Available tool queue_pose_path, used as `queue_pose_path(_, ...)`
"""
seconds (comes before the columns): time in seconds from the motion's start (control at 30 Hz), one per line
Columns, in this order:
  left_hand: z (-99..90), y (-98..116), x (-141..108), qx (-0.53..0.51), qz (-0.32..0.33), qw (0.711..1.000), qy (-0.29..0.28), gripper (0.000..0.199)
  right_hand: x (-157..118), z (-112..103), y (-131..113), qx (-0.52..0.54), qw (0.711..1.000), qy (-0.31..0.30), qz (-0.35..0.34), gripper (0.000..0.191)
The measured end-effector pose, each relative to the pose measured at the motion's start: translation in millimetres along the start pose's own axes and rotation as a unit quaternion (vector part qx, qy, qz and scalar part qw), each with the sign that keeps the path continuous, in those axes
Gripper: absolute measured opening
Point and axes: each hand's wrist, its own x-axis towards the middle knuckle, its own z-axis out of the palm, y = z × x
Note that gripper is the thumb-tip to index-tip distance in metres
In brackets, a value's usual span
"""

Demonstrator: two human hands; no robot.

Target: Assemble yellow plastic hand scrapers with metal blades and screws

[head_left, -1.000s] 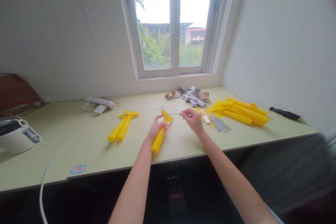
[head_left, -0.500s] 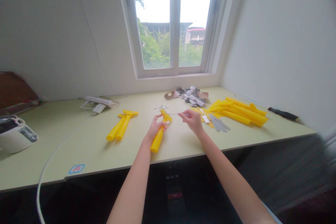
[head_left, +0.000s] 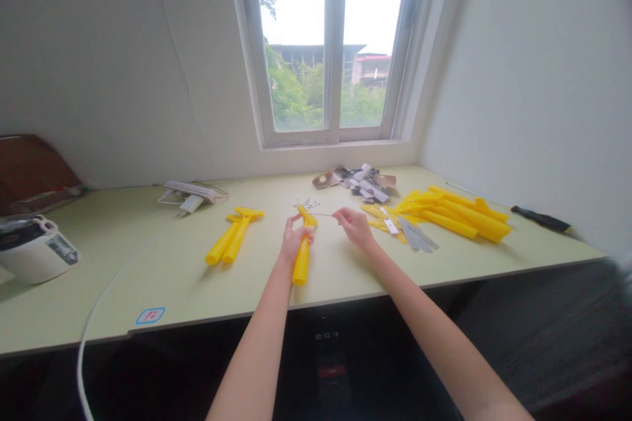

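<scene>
My left hand (head_left: 295,237) is wrapped round a yellow plastic scraper handle (head_left: 301,266), its head pointing away from me and turned partly sideways. In my right hand (head_left: 354,226), the fingers pinch a thin screwdriver (head_left: 323,214); its grip is hidden by the hand. The slim metal shaft runs left to the scraper's head, where the tip seems to meet it, though the exact contact is too small to see. Just behind the head lies a scatter of small screws (head_left: 310,202). Two more yellow scrapers (head_left: 237,237) rest to the left of my left hand.
Right of my hands lie a pile of yellow handles (head_left: 459,214) and grey metal blades (head_left: 417,235). Behind are black and white strips (head_left: 368,183). A black-handled screwdriver (head_left: 540,218) lies far right. Left are a power strip (head_left: 190,194), a white mug (head_left: 39,253) and a cable (head_left: 93,312).
The scraper's head has turned and the handle stands more upright in my left hand. My right hand has moved slightly left. The whole view has shifted a little.
</scene>
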Motion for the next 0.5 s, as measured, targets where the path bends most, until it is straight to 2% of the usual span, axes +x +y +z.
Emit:
queue_pose_path(0.1, -3.3, 2, 0, -0.039, 0.009, 0.998, 0.047, 0.052, 6, -1, 7, 0.05, 0.996, 0.06, 0.047, 0.034)
queue_pose_path(0.2, -8.2, 5, 1, -0.113, 0.023, 0.987, 0.11, 0.049, 13, -3, 17, 0.161, 0.969, 0.102, 0.16, 0.037)
queue_pose_path(0.27, -10.4, 7, 2, -0.152, 0.035, 0.978, 0.14, 0.048, 18, 1, 23, 0.185, 0.956, 0.067, 0.218, 0.03)
queue_pose_path(0.33, -11.0, 8, 2, -0.176, 0.044, 0.971, 0.158, 0.047, 25, 9, 26, 0.13, 0.963, 0.014, 0.236, 0.021)
queue_pose_path(0.4, -10.6, 8, 2, -0.188, 0.047, 0.967, 0.165, 0.046, 32, 22, 25, 0.056, 0.973, -0.021, 0.221, 0.017)
queue_pose_path(0.5, -9.6, 8, 2, -0.188, 0.044, 0.968, 0.162, 0.046, 45, 48, 19, 0.002, 0.983, -0.043, 0.18, 0.019)
